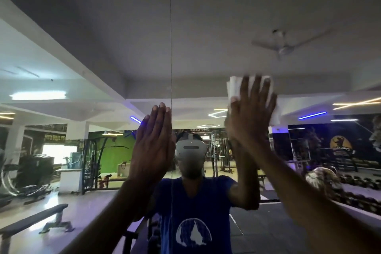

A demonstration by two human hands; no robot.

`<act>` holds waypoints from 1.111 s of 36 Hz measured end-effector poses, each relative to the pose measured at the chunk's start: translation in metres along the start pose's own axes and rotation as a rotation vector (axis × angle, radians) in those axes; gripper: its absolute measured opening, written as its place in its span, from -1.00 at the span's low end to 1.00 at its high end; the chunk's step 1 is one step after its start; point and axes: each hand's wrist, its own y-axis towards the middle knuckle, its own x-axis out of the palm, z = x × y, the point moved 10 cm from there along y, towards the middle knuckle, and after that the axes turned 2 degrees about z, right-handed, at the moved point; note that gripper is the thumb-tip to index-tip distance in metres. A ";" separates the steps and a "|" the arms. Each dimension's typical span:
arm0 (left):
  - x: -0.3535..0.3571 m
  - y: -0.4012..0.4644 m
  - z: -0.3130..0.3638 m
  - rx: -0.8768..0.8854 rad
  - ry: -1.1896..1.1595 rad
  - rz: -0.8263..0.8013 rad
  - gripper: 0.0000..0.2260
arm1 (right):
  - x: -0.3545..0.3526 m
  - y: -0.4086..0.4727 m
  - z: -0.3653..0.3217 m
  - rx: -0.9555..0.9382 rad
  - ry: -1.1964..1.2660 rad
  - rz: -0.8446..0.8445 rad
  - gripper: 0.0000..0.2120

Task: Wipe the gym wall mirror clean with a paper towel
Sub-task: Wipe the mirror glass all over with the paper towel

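Observation:
The wall mirror (103, 37) fills the whole view and reflects the gym and a person in a blue shirt with a headset. A thin vertical seam (171, 47) between two mirror panels runs down the middle. My right hand (250, 113) lies flat with straight, spread fingers and presses a folded white paper towel (234, 86) against the glass, right of the seam at upper right. The towel shows above and beside the fingers; the hand looks slightly blurred. My left hand (153, 140) rests flat on the mirror beside the seam, fingers straight and together, holding nothing.
All gym gear appears only as reflection: a flat bench (35, 220) at lower left, a cable machine (92, 161) before a green wall, dumbbell racks (354, 183) at right, a ceiling fan (282, 45) above.

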 end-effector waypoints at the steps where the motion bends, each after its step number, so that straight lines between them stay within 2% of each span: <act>1: 0.000 0.000 0.000 -0.005 -0.002 0.000 -0.45 | 0.004 -0.036 -0.024 -0.072 0.016 -0.039 -0.36; 4: 0.002 0.001 -0.003 -0.018 -0.047 -0.031 -0.45 | 0.009 -0.124 -0.078 -0.422 0.103 -0.199 -0.37; 7: 0.002 0.000 -0.010 0.025 -0.004 -0.096 -0.43 | 0.011 -0.112 -0.071 -0.630 0.087 -0.293 -0.35; 9: -0.003 -0.005 -0.026 -0.001 0.079 -0.116 -0.41 | 0.013 -0.072 -0.064 -0.653 0.052 -0.272 -0.34; 12: -0.012 -0.019 -0.051 -0.089 0.124 -0.124 -0.37 | 0.020 0.006 -0.070 -0.467 0.013 -0.198 -0.31; 15: -0.012 -0.029 -0.056 -0.076 0.102 -0.117 -0.38 | 0.028 0.050 -0.108 -0.328 0.010 -0.124 -0.32; 17: -0.013 -0.030 -0.055 -0.067 0.082 -0.080 -0.40 | 0.032 0.046 -0.146 -0.323 0.021 -0.090 -0.32; 21: -0.012 -0.031 -0.057 -0.083 0.038 -0.078 -0.40 | 0.034 -0.013 -0.183 -0.487 0.080 -0.117 -0.29; 26: -0.014 -0.031 -0.058 -0.060 -0.013 -0.093 -0.40 | 0.027 -0.097 -0.162 -0.802 0.057 -0.270 -0.30; 30: -0.013 -0.031 -0.062 -0.050 -0.024 -0.129 -0.39 | 0.025 -0.098 -0.155 -1.006 0.029 -0.323 -0.34; 32: -0.012 -0.031 -0.064 -0.041 -0.022 -0.142 -0.38 | 0.027 -0.062 -0.159 -0.970 0.004 -0.297 -0.35; 36: -0.012 -0.031 -0.069 -0.021 -0.029 -0.168 -0.38 | 0.027 0.021 -0.177 -0.657 -0.013 -0.216 -0.36; 38: -0.012 -0.032 -0.070 0.004 -0.029 -0.169 -0.39 | 0.029 0.019 -0.188 -0.574 0.020 -0.200 -0.32; 40: -0.014 -0.034 -0.072 0.013 -0.035 -0.153 -0.40 | 0.027 -0.018 -0.197 -0.588 0.050 -0.185 -0.29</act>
